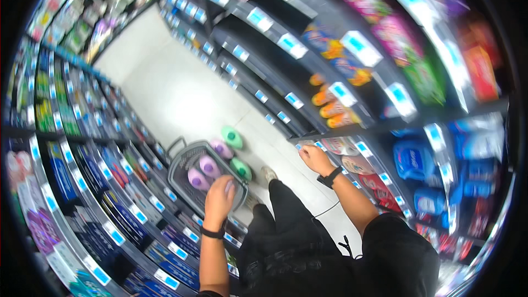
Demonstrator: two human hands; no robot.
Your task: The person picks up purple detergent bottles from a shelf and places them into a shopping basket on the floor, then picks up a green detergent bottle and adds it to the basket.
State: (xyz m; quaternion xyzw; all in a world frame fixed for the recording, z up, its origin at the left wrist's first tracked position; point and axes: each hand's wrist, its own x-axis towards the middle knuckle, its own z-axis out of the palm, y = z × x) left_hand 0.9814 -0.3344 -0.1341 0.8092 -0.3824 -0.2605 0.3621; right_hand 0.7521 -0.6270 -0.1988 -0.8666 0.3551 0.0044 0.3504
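Observation:
My left hand hangs over the near end of a grey plastic basket, its fingers curled down and mostly hidden. Whether it holds anything cannot be seen. Two purple bottles rest inside the basket. Along its right side are another purple bottle and two green bottles, one farther off and one nearer; the green ones look to be on the floor. My right hand is curled in a loose fist beside the right-hand shelves, with nothing visible in it. Both wrists wear black bands.
Shelving lines both sides of a pale tiled aisle floor. Toothpaste-like boxes fill the left shelves. Orange-capped bottles and blue jugs stand on the right. A black cable hangs by my right side.

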